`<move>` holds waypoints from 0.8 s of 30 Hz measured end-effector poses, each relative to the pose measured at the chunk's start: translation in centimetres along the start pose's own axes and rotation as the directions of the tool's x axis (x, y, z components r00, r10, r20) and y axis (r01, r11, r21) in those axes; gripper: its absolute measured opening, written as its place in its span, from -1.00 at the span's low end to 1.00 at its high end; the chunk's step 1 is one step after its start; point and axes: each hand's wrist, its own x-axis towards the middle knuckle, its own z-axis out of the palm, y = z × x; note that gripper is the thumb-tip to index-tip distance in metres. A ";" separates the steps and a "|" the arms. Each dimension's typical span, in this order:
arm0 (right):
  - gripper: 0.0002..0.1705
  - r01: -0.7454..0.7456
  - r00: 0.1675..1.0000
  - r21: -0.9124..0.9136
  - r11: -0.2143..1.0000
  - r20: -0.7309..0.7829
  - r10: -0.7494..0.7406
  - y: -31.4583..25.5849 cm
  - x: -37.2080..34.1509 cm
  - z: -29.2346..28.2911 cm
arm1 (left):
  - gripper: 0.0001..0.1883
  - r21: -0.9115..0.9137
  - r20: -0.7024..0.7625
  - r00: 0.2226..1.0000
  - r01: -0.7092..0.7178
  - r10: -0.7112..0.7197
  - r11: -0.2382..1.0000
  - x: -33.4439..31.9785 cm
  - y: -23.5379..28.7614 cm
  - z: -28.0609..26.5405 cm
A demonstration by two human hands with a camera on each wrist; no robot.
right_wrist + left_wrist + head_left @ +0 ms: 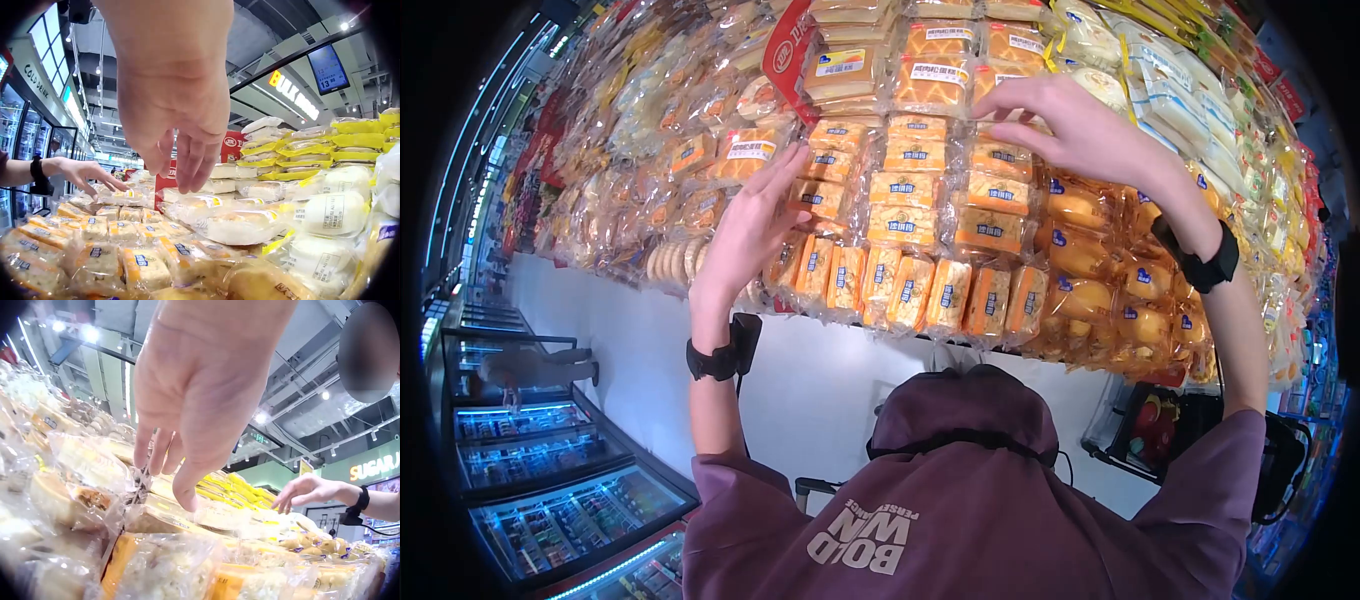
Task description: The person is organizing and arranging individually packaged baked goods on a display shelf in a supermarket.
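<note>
My left hand [750, 235] reaches over the left side of the display with its fingers extended, holding nothing. Beside its fingertips is the left column of small orange-and-white wrapped pastries [825, 197] with blue labels. Farther right, my right hand [1075, 125] hovers with loosely bent fingers and nothing in its grasp. Under it lie more of these pastries, with wrapped waffle-patterned cakes [933, 85] toward the back. In the right wrist view, the fingers [194, 159] hang down above clear-wrapped cakes [234, 225]. The front pastries [910, 290] stand on edge in a row.
A red divider sign [788, 60] rises between the sections. Golden wrapped buns [1085, 255] fill the right front, with white packs [1175, 80] behind. Wrapped round biscuits [668, 260] stand at the left front. Lit refrigerated cases [580, 510] and a person [535, 368] are at far left.
</note>
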 end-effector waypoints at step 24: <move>-0.70 0.248 0.969 -0.140 0.958 0.036 -0.246 -8.1 9.8 11.3 | -0.68 -0.048 -0.028 0.968 -0.249 0.248 0.967 -4.6 -3.2 -2.0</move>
